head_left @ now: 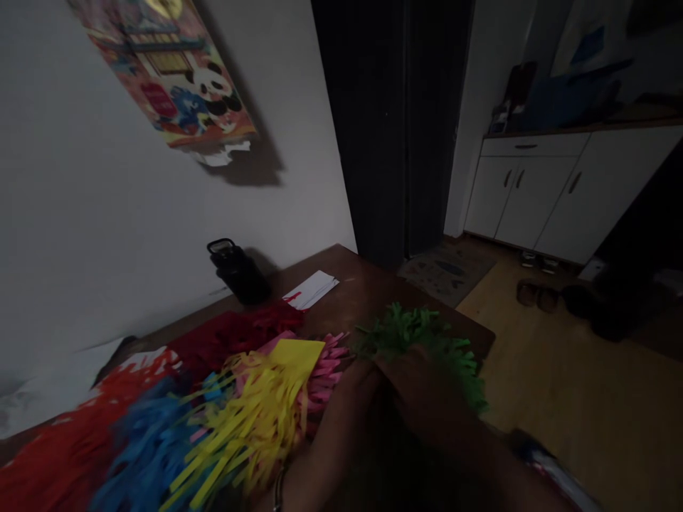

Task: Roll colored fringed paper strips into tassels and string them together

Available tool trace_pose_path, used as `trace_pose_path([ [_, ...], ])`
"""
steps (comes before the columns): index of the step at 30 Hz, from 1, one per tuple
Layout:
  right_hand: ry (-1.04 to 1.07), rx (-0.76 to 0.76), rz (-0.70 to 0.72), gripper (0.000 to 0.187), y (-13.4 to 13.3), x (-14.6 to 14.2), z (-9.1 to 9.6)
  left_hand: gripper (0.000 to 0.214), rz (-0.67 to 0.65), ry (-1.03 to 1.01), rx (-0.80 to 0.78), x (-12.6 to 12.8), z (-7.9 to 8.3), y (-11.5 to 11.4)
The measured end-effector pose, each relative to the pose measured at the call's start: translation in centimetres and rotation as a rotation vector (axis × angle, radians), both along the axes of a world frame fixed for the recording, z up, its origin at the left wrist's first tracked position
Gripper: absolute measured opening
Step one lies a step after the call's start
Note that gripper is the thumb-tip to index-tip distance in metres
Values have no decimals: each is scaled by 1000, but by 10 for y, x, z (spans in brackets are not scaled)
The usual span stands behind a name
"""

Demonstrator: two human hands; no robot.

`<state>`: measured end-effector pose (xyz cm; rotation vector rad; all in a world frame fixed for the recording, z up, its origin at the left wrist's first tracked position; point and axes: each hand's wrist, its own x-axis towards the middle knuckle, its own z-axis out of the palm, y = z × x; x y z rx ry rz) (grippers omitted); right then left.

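Observation:
A bunch of green fringed paper (pixel 408 323) is at the table's right side, its cut strips fanning out beyond and to the right of my hands. My left hand (pixel 358 384) and my right hand (pixel 419 377) meet at its near side, closed on it; dim light and blur hide most of the fingers. Left of my hands lies yellow fringed paper (pixel 256 419) with an uncut flat end, over pink fringed paper (pixel 326 370). Blue (pixel 152 441), orange-red (pixel 69 441) and dark red fringed paper (pixel 218 341) are heaped farther left.
A black bottle (pixel 240 274) with a loop handle stands against the wall, beside a white card (pixel 311 289) with a red mark. The brown table (pixel 368 284) ends near a dark door (pixel 395 128). Shoes (pixel 536 295) and a mat (pixel 448 270) are on the floor.

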<state>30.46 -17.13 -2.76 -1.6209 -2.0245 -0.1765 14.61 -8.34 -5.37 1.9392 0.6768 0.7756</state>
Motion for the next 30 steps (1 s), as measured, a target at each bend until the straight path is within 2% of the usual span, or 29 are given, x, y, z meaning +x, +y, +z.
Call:
trace_pose_path([
  [3, -13, -16, 15, 35, 11, -2, 3, 25, 115, 28, 87, 4, -3, 2],
  [8, 43, 61, -17, 26, 13, -7, 9, 20, 189, 64, 143, 3, -5, 5],
  [12, -138, 6, 44, 33, 19, -12, 16, 27, 167, 56, 208, 5, -2, 5],
  [15, -246, -69, 112, 23, 30, -12, 21, 29, 202, 58, 253, 4, 1, 3],
  [18, -262, -110, 135, 22, 40, -10, 27, 31, 267, 75, 295, -2, 2, 3],
  [22, -226, -167, 27, 21, 44, -5, 37, 38, 298, 79, 366, -10, 3, 5],
  [25, -178, -212, -82, 21, 44, -2, 42, 34, 275, 82, 407, -12, 6, 5],
  [30, -99, -232, -175, 19, 44, 0, 39, 27, 250, 75, 426, -10, 11, 4],
])
